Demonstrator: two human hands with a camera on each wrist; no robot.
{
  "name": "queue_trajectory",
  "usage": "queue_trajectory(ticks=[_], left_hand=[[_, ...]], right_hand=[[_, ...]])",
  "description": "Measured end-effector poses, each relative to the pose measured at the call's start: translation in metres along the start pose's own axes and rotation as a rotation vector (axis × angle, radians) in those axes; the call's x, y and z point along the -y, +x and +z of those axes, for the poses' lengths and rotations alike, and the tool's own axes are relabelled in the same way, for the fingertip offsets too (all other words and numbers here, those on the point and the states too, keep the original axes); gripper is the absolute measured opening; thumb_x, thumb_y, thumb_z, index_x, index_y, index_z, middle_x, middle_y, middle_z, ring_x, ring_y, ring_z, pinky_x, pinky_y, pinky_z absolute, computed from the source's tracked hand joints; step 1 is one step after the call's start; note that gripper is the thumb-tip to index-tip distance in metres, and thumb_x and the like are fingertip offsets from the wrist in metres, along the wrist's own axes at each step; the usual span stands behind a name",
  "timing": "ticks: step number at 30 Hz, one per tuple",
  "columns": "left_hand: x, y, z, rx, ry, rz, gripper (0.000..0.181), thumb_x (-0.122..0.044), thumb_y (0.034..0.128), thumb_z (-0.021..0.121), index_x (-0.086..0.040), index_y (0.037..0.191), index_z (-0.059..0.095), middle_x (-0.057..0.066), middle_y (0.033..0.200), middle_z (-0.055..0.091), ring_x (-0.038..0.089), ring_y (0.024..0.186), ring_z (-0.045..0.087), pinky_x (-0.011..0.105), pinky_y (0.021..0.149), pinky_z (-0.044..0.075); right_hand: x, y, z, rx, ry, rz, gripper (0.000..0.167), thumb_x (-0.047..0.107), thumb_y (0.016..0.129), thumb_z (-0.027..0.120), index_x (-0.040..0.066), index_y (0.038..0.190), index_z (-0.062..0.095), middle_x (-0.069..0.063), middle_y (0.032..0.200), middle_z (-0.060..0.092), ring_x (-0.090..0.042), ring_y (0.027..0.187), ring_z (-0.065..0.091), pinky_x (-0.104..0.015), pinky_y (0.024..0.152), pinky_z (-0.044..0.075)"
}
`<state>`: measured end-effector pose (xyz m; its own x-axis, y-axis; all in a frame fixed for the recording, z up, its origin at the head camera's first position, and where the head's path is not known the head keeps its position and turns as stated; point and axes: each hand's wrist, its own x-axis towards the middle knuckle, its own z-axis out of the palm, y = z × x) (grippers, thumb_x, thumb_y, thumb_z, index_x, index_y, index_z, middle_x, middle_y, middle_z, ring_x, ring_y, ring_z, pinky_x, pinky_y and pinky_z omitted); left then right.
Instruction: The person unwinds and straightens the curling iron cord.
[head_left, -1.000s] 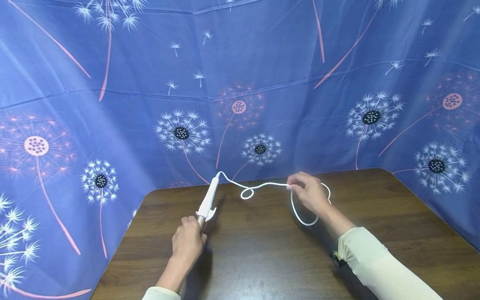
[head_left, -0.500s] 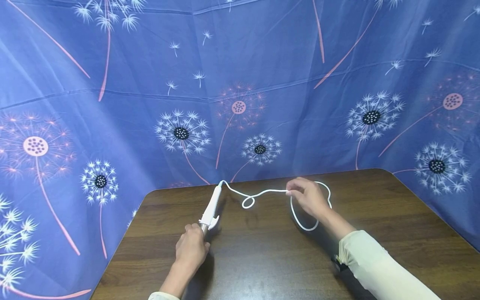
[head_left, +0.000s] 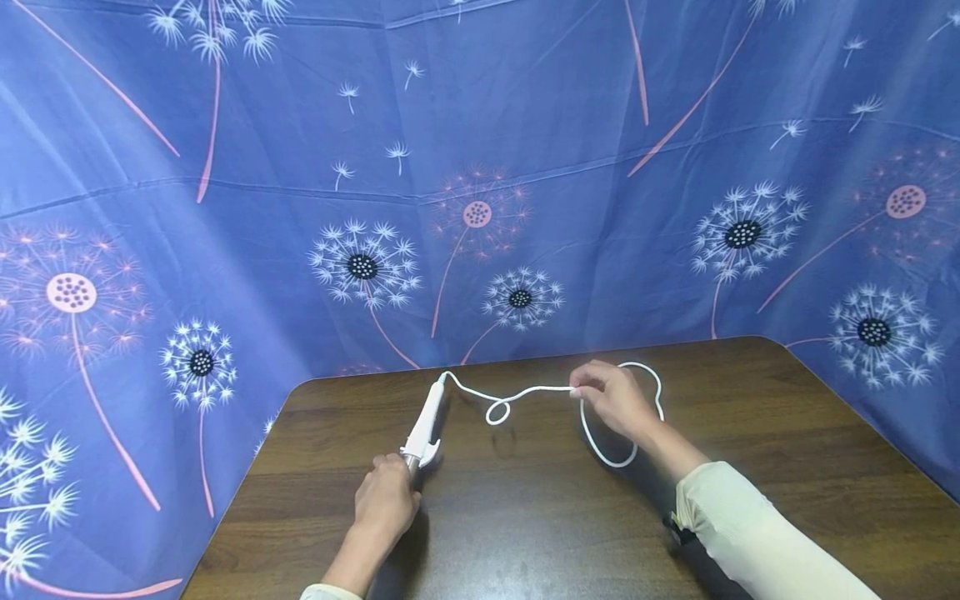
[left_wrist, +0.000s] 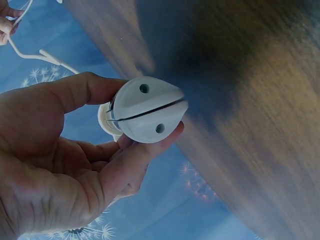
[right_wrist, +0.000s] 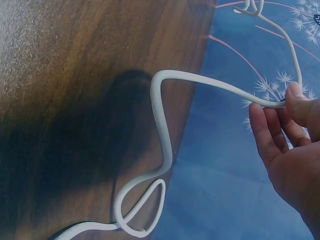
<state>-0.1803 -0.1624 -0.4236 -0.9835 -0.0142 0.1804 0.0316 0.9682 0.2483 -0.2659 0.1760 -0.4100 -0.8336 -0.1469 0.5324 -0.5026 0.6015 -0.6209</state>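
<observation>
A curling iron (head_left: 425, 421) with a white handle and a metal barrel slants away from me over the left half of the table. My left hand (head_left: 386, 497) grips it by the barrel, which is mostly hidden in the head view. In the left wrist view, thumb and fingers hold the barrel near its white end cap (left_wrist: 148, 110), which has two small holes and a slit. From the handle's far end a white cord (head_left: 540, 388) runs right with a small loop in it. My right hand (head_left: 618, 402) pinches this cord between thumb and fingertips. Beyond that hand, more cord hangs in a wide loop.
A brown wooden table (head_left: 510, 517) lies below both hands. Its far edge meets a blue cloth (head_left: 570, 208) printed with dandelions, which hangs behind and at both sides. In the right wrist view, a coiled stretch of the cord (right_wrist: 159, 120) shows close to the camera.
My left hand and the curling iron have come down and slightly right, and the cord's small loop has lowered too. My right hand has dropped a little, still pinching the cord.
</observation>
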Motion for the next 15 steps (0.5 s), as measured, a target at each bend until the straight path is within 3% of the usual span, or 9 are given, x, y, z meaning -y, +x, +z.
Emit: queue_trajectory(ticks=[9,15], left_hand=[[0.002,0.0,0.004,0.04,0.003,-0.009,0.039,-0.011,0.0661,0.083,0.008,0.084,0.054,0.013,0.072,0.047,0.032,0.061,0.059,0.043,0.052,0.049],[0.003,0.001,0.005,0.051,0.003,-0.008,0.039,-0.01,0.0662,0.082,0.009,0.086,0.054,0.014,0.073,0.047,0.033,0.062,0.059,0.044,0.053,0.05]], right_hand=[[-0.007,0.0,0.003,0.019,0.097,0.076,0.009,-0.001,0.077,0.075,0.003,0.083,0.069,-0.007,0.085,0.068,-0.014,0.072,0.063,-0.023,0.061,0.051],[-0.015,0.0,0.005,0.057,0.213,0.19,0.009,0.0,0.079,0.074,-0.002,0.086,0.069,-0.015,0.087,0.07,-0.026,0.069,0.067,-0.028,0.058,0.055]])
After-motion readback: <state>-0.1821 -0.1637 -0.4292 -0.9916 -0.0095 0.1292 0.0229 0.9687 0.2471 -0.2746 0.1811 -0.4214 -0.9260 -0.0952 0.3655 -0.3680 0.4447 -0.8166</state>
